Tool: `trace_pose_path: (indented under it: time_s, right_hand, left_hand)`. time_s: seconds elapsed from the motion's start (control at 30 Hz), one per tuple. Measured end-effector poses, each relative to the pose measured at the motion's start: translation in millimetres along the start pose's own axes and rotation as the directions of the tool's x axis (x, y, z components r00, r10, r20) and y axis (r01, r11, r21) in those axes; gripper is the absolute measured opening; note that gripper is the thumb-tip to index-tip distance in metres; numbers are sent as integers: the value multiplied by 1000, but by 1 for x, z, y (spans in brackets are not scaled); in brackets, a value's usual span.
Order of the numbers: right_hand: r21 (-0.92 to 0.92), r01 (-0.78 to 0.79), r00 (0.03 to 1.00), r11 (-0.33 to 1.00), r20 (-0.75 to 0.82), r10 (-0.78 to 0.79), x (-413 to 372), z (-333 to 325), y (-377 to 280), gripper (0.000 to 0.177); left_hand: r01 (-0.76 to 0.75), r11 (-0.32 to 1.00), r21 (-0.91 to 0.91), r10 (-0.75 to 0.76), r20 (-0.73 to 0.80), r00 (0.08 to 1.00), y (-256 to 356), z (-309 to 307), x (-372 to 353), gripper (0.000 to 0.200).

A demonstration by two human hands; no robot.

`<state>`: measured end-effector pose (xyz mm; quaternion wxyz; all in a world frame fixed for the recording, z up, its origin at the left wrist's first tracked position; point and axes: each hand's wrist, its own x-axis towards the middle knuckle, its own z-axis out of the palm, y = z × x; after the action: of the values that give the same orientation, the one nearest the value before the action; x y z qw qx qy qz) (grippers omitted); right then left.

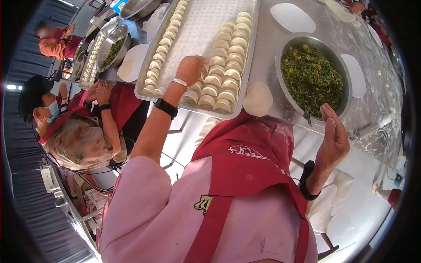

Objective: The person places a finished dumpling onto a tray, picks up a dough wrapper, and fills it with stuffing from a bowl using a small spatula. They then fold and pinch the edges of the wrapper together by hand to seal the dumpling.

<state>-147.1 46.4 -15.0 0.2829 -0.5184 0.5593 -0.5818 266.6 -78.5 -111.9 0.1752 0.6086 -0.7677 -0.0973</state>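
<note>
My left hand (191,71) reaches over the metal tray (240,97), its fingers closed on a pale dumpling (205,70) that is mostly hidden by them. Just beside it are rows of folded dumplings (213,79), with another row along the tray's left side. My right hand (334,138) is raised near the front rim of a steel bowl (280,83), its fingers stretched out and nothing visible in them. Chopped green and yellow filling (311,74) fills the bowl, and a dark utensil handle (308,118) sticks out at its front edge. A round dough wrapper (258,99) lies between tray and bowl.
White oval sheets (293,18) lie behind and right of the bowl on the floury metal table (377,109). At the left, a masked person (83,122) in a red apron works beside another bowl of filling (115,48) and a dumpling tray (90,65). A stool stands below the table.
</note>
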Motion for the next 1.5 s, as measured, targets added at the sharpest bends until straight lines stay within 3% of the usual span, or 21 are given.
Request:
trace_pose_path:
  time_s: [0.37, 0.4, 0.5, 0.6, 0.7, 0.83, 0.9, 1.0, 1.1, 1.5]
  right_hand:
    - [-40, -8, 999, 999, -32, 7, -5, 0, -9, 22]
    - [-7, 1, 999, 1000, -38, -1, -5, 0, -9, 22]
    - [-76, 39, 999, 996, -15, -41, -6, -4, -7, 22]
    - [-113, 31, 1000, 993, 5, -30, -6, -1, 0, 24]
    - [-198, 51, 998, 979, 55, -41, -7, 3, -3, 25]
    - [-321, 142, 987, 936, 116, -110, -9, 4, -4, 25]
    - [-348, 152, 985, 925, 128, -114, -13, 0, -1, 25]
    - [-388, 187, 980, 903, 139, -143, -16, -8, 5, 26]
    - [-415, 211, 974, 885, 162, -156, -19, -14, 14, 28]
    - [-388, 189, 970, 902, 215, -111, -10, -11, 34, 30]
  left_hand:
    - [-63, 992, 105, 58, 55, 997, -2, 1, -4, 26]
    - [-21, 996, 84, 18, 35, 999, 13, -7, -7, 27]
    - [-82, 997, 12, 82, -267, 960, 53, -16, -16, 27]
    - [-178, 970, -167, 120, -309, 943, 118, -26, -26, 30]
    - [-357, 926, -122, 324, -230, 918, 161, -1, -33, 33]
    - [-434, 899, 49, 437, -81, 896, 190, 31, -21, 33]
    - [-460, 873, 161, 467, -7, 884, 189, 48, -8, 32]
    - [-379, 899, 217, 316, 278, 907, 194, 54, 1, 30]
    - [-379, 894, 238, 332, 216, 918, 192, 57, 8, 27]
    - [-369, 922, 118, 326, 277, 904, 186, 59, 25, 22]
